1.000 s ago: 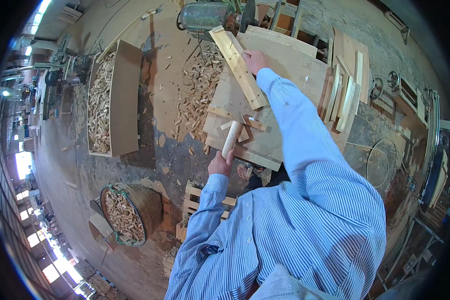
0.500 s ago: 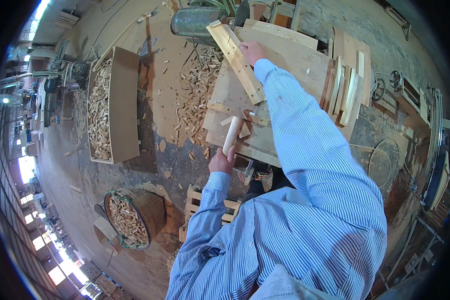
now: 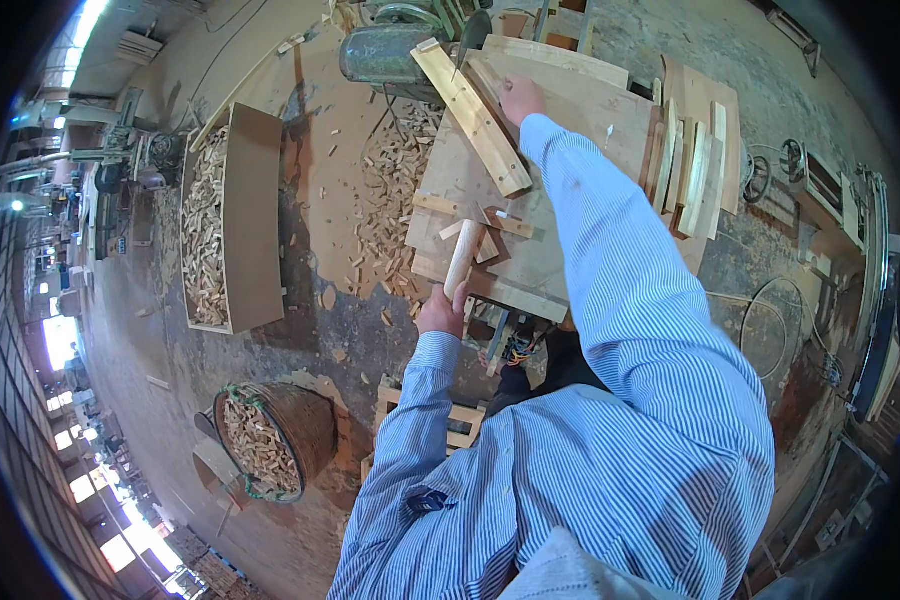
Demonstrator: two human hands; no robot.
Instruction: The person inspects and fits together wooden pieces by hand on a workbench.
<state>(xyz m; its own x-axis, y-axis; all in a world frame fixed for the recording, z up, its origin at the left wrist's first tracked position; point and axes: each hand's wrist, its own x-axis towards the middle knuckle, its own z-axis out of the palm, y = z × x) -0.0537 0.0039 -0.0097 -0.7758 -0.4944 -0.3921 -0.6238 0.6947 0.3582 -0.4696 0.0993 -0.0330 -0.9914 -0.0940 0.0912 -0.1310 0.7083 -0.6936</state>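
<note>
My left hand (image 3: 440, 312) grips the lower end of a round pale wooden stick (image 3: 462, 258), which points up over the near edge of a wooden work table (image 3: 560, 250). My right hand (image 3: 519, 98) reaches far across the table and rests beside a long pale wooden fence board (image 3: 472, 115) that lies slantwise on it. Whether the right hand holds a small piece of wood is hidden by the fingers. Small wood offcuts (image 3: 510, 224) lie on the table near the stick's tip. Both sleeves are blue and white striped.
A long wooden box (image 3: 255, 220) of cut wood pieces stands at the left. A round basket (image 3: 310, 425) of the same pieces sits lower left. Loose offcuts (image 3: 385, 210) litter the floor. A green machine (image 3: 385, 50) and stacked boards (image 3: 695, 160) flank the table.
My right hand has slid further away along the fence board. My left hand has stayed at the near edge of the table with the stick.
</note>
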